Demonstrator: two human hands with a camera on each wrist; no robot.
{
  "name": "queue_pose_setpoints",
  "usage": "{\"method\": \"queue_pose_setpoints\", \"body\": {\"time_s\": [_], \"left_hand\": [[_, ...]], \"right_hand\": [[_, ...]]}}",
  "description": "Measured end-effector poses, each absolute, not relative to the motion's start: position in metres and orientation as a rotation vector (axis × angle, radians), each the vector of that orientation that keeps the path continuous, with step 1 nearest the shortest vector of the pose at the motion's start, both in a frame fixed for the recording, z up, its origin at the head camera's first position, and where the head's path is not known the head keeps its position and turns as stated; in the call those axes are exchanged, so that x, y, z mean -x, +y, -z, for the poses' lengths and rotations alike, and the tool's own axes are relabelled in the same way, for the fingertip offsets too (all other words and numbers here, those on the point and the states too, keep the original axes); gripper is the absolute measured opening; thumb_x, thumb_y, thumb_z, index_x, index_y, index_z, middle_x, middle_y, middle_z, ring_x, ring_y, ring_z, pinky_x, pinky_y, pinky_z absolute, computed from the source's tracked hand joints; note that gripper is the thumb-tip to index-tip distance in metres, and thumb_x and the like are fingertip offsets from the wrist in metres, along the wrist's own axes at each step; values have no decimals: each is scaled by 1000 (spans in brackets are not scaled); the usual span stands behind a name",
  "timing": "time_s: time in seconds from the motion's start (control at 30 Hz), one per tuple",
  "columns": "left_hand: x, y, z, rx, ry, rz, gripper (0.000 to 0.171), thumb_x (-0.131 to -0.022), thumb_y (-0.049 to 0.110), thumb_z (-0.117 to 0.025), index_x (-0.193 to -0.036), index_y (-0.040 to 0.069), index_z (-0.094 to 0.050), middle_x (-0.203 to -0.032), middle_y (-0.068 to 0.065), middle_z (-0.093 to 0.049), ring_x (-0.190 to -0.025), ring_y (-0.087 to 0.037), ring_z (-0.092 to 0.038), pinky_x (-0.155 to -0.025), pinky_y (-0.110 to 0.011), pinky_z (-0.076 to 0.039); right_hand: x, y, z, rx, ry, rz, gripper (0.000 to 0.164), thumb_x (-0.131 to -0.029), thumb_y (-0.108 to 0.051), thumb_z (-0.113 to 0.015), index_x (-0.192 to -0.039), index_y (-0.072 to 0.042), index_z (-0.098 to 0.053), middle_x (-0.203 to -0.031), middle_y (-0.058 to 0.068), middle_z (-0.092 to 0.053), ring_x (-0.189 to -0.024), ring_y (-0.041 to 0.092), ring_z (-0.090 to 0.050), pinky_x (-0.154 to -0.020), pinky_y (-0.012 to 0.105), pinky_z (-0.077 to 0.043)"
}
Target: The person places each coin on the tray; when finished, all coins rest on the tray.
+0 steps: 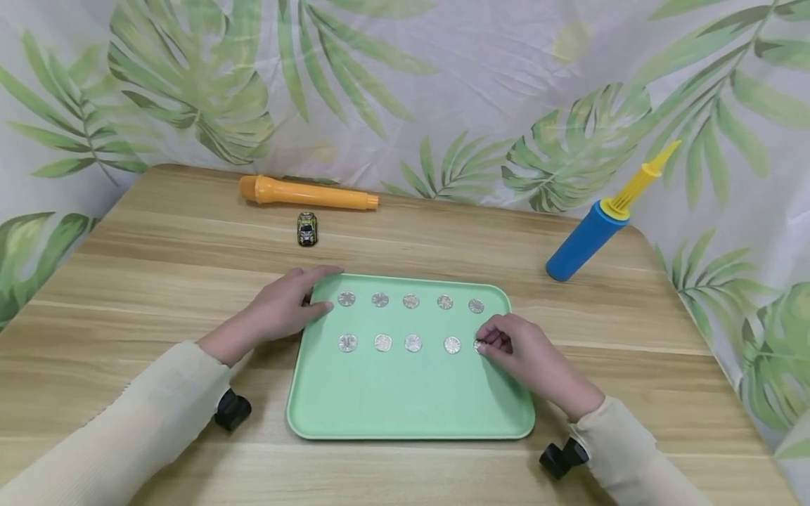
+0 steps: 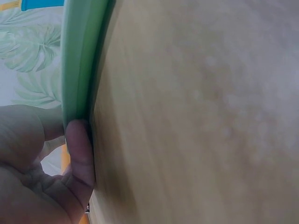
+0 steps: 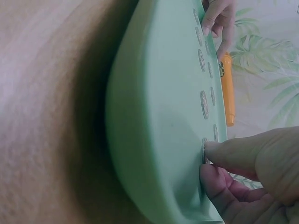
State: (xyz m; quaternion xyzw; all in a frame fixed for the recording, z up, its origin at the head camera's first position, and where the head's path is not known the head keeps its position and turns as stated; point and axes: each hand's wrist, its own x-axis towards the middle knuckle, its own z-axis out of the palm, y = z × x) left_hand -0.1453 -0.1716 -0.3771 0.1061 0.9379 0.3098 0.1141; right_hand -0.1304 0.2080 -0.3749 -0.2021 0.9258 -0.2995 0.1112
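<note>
A light green tray (image 1: 405, 411) lies on the wooden table, with silver coins in two rows across its far half. My left hand (image 1: 285, 303) grips the tray's far left corner; the thumb reaches over the rim. Seen from the left wrist, a finger (image 2: 80, 149) presses against the outer side of the tray wall (image 2: 84, 56). At the right end of the nearer row, my right hand (image 1: 522, 351) pinches a coin (image 1: 478, 346) between thumb and fingertips. That coin (image 3: 204, 145) is partly hidden by the fingers, low at the tray's surface. Its nearest neighbour is another coin (image 1: 452, 345) to the left.
Behind the tray, an orange toy microphone (image 1: 310, 193) lies along the table's back edge, with a small toy car (image 1: 307, 229) in front of it. A blue and yellow hand pump (image 1: 585, 242) stands at the back right. A leaf-printed cloth (image 1: 468, 84) hangs behind the table.
</note>
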Motion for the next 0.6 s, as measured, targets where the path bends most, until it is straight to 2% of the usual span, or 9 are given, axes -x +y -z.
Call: {"method": "queue_pose_setpoints", "body": {"time_s": [0.37, 0.6], "left_hand": [[147, -168, 375, -301, 2736, -904, 60, -103, 20, -66, -158, 15, -45, -110, -20, -59, -91, -27, -54, -71, -33, -46], [148, -169, 375, -358, 2716, -911, 60, -103, 20, -66, -159, 13, -44, -114, -20, -61, -93, -26, -55, -77, -37, -49]], "right_hand": [[130, 211, 373, 569, 2704, 879, 7, -98, -6, -72, -104, -4, -71, -95, 6, -69, -86, 12, -61, -74, 20, -54], [132, 216, 369, 553, 2746, 894, 8, -100, -13, -71, -104, -6, -70, -89, 2, -67, -80, 13, -57, -69, 20, -51]]}}
